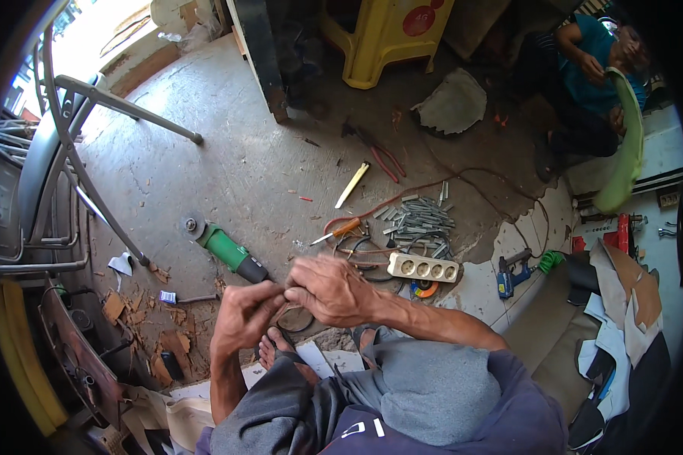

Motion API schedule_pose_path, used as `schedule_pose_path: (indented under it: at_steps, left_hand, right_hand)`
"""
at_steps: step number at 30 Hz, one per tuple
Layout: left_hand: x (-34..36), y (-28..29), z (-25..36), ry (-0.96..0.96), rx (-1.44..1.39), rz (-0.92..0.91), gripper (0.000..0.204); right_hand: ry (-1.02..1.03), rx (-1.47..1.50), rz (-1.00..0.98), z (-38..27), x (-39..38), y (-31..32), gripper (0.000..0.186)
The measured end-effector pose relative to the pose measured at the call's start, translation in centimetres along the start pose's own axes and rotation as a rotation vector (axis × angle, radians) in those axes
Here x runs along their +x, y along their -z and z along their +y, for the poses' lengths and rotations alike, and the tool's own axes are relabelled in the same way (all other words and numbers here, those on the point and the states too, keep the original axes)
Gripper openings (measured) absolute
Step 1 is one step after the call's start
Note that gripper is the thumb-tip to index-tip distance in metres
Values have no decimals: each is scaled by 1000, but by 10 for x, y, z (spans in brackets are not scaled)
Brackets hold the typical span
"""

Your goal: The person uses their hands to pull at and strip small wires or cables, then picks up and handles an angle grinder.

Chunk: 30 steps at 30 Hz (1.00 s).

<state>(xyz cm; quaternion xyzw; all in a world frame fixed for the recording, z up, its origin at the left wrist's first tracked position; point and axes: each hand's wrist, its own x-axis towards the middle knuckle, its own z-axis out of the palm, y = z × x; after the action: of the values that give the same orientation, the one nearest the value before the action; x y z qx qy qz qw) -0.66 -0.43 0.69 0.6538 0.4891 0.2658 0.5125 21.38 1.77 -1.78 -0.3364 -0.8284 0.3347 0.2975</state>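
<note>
My left hand (pixel 244 315) and my right hand (pixel 332 291) meet in front of my knees, fingers curled and fingertips pinched close together. Whatever is between them is too small or too hidden to make out. Some motion blur softens the top of the right hand. Just beyond the left hand lies a green angle grinder (pixel 226 249), its dark end close to my fingers. To the right of my right hand sits a white power strip (pixel 423 268) with several sockets. An orange-handled screwdriver (pixel 344 229) rests on the floor past the hands.
A heap of metal staple strips (pixel 421 220), a yellow cutter knife (pixel 352 186) and red-handled pincers (pixel 383 155) lie ahead. A blue nail gun (pixel 513 274) is at right, near material scraps (pixel 611 334). A folding chair (pixel 129 106) stands left, a yellow stool (pixel 368 53) far. Another person (pixel 596 83) sits far right.
</note>
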Motion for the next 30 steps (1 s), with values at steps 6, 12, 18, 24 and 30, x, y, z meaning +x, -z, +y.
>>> schedule_pose_path:
  at_steps: [6, 12, 18, 24, 30]
  left_hand:
    - [-4, -10, 8, -286, 428, 67, 9]
    - [-11, -10, 7, 0, 269, 91, 11]
    - [-13, 16, 43, -21, 244, -201, 14]
    - [-49, -9, 41, -383, 305, -341, 11]
    - [-51, -22, 22, -829, 530, -102, 15]
  right_hand:
    - [-586, 602, -224, -2, -16, -9, 37]
    - [45, -111, 44, -6, -12, 1, 23]
    - [449, -362, -96, -32, -1, 29, 15]
    - [146, 245, -437, -50, -44, 39, 24]
    - [-849, 1464, -878, -36, -65, 31, 38]
